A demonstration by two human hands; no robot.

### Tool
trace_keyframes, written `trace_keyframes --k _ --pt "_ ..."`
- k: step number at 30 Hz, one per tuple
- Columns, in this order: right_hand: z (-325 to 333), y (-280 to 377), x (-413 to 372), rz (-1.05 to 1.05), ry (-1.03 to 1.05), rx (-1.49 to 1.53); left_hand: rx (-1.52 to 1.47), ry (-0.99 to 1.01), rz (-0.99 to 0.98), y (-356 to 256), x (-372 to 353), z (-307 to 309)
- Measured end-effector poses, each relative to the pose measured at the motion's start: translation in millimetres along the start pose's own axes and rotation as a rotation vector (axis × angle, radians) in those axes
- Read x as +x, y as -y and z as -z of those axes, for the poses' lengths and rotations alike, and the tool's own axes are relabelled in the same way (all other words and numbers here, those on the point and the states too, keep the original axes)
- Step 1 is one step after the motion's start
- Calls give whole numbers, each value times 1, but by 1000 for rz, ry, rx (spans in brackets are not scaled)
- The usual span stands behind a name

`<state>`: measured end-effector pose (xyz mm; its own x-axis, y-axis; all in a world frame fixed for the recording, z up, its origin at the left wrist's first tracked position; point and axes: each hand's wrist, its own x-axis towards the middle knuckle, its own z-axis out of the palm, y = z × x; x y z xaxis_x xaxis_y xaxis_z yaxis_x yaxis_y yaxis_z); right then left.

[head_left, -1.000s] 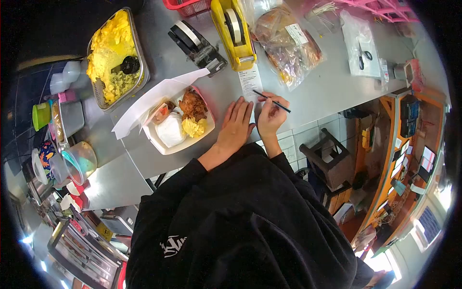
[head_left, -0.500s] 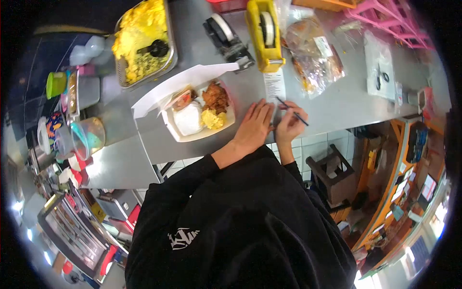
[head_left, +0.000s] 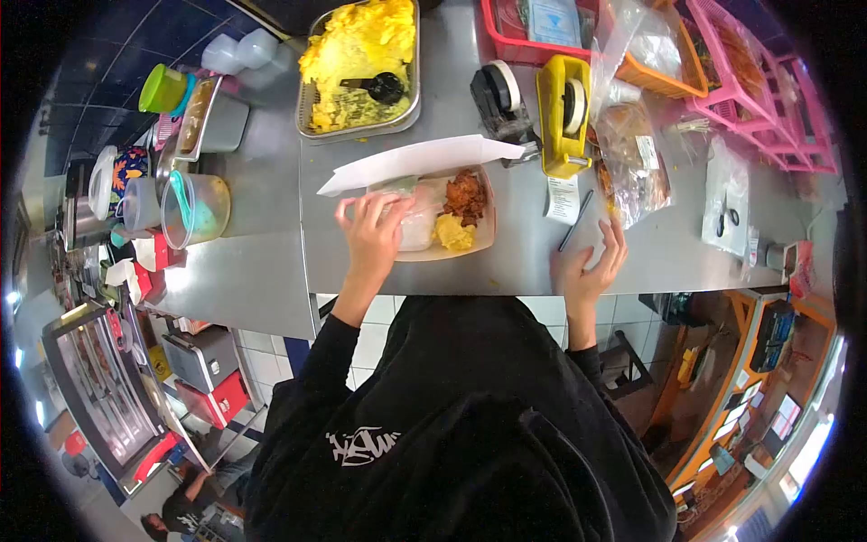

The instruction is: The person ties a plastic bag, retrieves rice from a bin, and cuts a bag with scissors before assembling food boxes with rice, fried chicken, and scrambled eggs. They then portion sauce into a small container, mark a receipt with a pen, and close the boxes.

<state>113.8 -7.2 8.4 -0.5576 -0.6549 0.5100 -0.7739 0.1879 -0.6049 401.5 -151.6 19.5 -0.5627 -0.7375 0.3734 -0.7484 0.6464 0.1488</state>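
Note:
The lidded paper meal box stands on the steel counter with its flap up. In it sit fried chicken, yellow scrambled egg and a white portion, perhaps rice. Over the box's left side is my left hand, fingers spread, covering part of the contents. My right hand rests near the counter's front edge, fingers apart and nothing in them. Just up and left of it lies a dark pen, beside a printed receipt below the yellow tape dispenser.
A metal tray of yellow egg with a black scoop stands at the back. Nearby are a black tape dispenser, bagged food, pink baskets and scissors. Plastic tubs stand left; a person is at lower left.
My right hand has let go of the pen, which now lies on the counter. My left hand has moved left from the receipt to the box. The view has shifted.

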Motion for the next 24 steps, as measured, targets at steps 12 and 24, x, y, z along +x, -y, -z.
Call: trace_keyframes --k 12,24 --pt "-75 100 88 237 601 439 -420 -81 177 66 45 42" --pt "-66 77 37 41 601 340 -507 221 -47 64 42 46"
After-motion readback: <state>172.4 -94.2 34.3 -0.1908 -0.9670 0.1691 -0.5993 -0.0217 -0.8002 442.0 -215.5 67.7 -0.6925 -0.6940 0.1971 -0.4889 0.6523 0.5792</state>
